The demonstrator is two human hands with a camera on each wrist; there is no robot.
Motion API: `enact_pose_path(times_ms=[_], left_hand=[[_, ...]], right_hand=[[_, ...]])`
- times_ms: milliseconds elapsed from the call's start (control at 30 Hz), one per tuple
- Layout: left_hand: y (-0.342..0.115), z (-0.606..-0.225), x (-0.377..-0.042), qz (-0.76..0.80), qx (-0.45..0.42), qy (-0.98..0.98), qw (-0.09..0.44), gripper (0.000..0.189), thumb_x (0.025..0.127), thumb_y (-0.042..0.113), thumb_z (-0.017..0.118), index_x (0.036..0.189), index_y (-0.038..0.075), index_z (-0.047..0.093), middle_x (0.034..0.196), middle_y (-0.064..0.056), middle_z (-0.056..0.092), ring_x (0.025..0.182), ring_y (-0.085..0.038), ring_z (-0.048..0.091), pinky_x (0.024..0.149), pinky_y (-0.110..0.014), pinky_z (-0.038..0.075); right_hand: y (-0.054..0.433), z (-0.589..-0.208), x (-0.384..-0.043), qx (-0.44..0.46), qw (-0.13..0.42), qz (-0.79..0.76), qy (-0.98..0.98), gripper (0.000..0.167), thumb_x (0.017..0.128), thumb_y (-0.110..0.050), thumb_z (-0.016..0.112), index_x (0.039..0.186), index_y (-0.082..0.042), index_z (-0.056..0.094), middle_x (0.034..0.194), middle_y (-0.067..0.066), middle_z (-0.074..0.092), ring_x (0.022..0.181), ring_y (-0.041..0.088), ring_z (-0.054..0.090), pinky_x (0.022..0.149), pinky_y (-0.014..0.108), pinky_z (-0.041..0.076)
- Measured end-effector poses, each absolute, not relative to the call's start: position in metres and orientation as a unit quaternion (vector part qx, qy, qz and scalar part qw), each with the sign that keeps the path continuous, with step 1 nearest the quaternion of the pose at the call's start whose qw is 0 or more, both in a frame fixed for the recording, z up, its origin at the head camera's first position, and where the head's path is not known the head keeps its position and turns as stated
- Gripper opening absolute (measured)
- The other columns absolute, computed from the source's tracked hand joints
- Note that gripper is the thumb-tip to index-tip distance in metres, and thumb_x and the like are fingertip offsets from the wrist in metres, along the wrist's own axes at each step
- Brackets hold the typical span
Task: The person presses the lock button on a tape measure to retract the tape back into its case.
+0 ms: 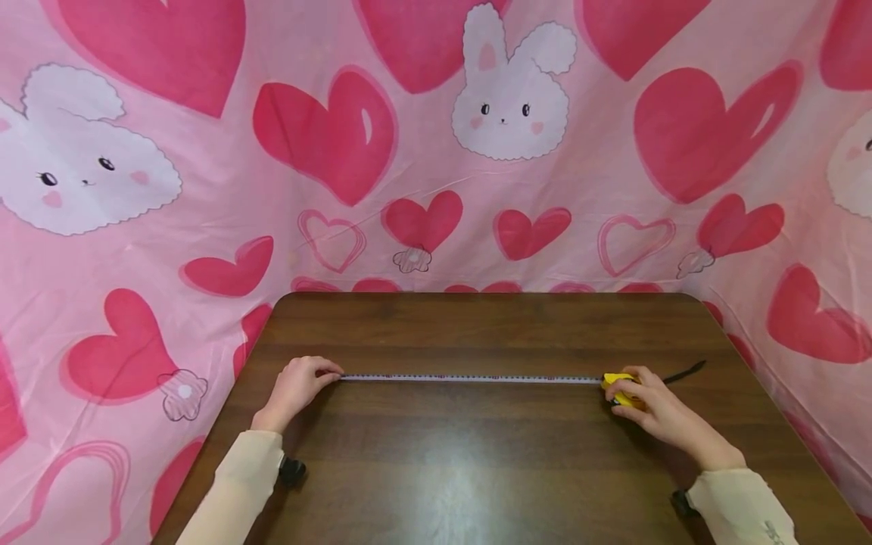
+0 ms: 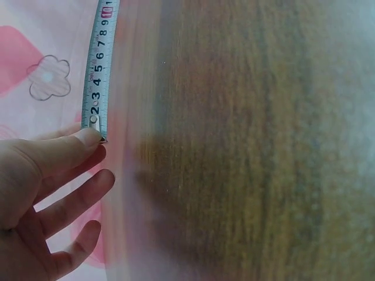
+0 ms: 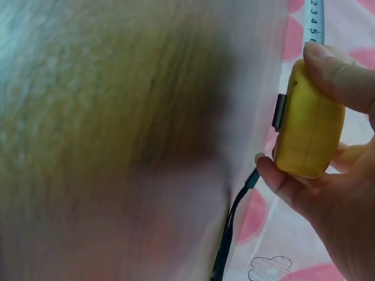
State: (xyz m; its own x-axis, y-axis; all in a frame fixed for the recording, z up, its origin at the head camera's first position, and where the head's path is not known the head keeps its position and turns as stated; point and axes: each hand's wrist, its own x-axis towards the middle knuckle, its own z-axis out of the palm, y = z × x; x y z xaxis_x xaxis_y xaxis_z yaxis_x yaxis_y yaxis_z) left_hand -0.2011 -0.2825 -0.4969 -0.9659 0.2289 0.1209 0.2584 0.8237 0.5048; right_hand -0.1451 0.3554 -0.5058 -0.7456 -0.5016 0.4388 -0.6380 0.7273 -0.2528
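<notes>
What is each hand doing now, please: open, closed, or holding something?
Left hand: pinching the free end of the tape blade.
Right hand: holding the yellow tape case.

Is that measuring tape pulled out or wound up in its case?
Pulled out: the numbered strip stretches from the yellow case in the right hand to the left hand.

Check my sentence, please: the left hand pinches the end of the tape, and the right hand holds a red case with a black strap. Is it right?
Not quite: the case is yellow, not red, as the right wrist view shows. The right hand does hold it, the strap is black, and the left hand pinches the end of the tape.
</notes>
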Motion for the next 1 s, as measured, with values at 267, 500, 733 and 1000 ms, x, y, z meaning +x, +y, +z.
enact_pose_path(times_ms=[267,500,733,1000], left_hand=[[-0.286,-0.499,-0.201,-0.265,-0.124,-0.956,0.033,0.011,0.091,0.012,0.081,0.101,0.013,0.084,0.1,-0.006,0.079,0.095,-0.028,0.072,0.09,-0.057,0.057],[-0.285,-0.499,-0.202,-0.272,-0.125,-0.953,0.036,0.011,0.091,0.011,0.08,0.102,0.013,0.083,0.101,-0.007,0.079,0.095,-0.028,0.072,0.091,-0.057,0.057],[-0.281,-0.496,-0.203,-0.276,-0.129,-0.952,0.03,0.012,0.092,0.011,0.08,0.103,0.013,0.083,0.102,-0.007,0.079,0.096,-0.028,0.071,0.092,-0.056,0.057],[-0.273,-0.494,-0.203,-0.279,-0.133,-0.951,0.03,0.011,0.091,0.011,0.081,0.102,0.013,0.083,0.101,-0.007,0.079,0.094,-0.027,0.071,0.09,-0.054,0.058]], right_hand=[[0.355,-0.5,-0.144,0.255,0.119,0.22,-0.934,0.069,0.077,-0.011,0.092,0.137,-0.006,0.059,0.122,0.013,0.062,0.106,0.027,0.058,0.088,0.022,0.047],[0.354,-0.496,-0.144,0.222,0.085,0.214,-0.948,0.067,0.083,-0.02,0.089,0.137,0.003,0.058,0.123,0.018,0.061,0.106,0.033,0.06,0.087,0.05,0.054],[0.351,-0.493,-0.144,0.211,0.063,0.216,-0.951,0.063,0.084,-0.022,0.088,0.135,0.003,0.061,0.124,0.021,0.063,0.105,0.037,0.062,0.088,0.063,0.049],[0.346,-0.488,-0.142,0.202,0.048,0.205,-0.956,0.063,0.086,-0.027,0.087,0.136,0.001,0.062,0.125,0.023,0.064,0.107,0.039,0.063,0.091,0.066,0.045]])
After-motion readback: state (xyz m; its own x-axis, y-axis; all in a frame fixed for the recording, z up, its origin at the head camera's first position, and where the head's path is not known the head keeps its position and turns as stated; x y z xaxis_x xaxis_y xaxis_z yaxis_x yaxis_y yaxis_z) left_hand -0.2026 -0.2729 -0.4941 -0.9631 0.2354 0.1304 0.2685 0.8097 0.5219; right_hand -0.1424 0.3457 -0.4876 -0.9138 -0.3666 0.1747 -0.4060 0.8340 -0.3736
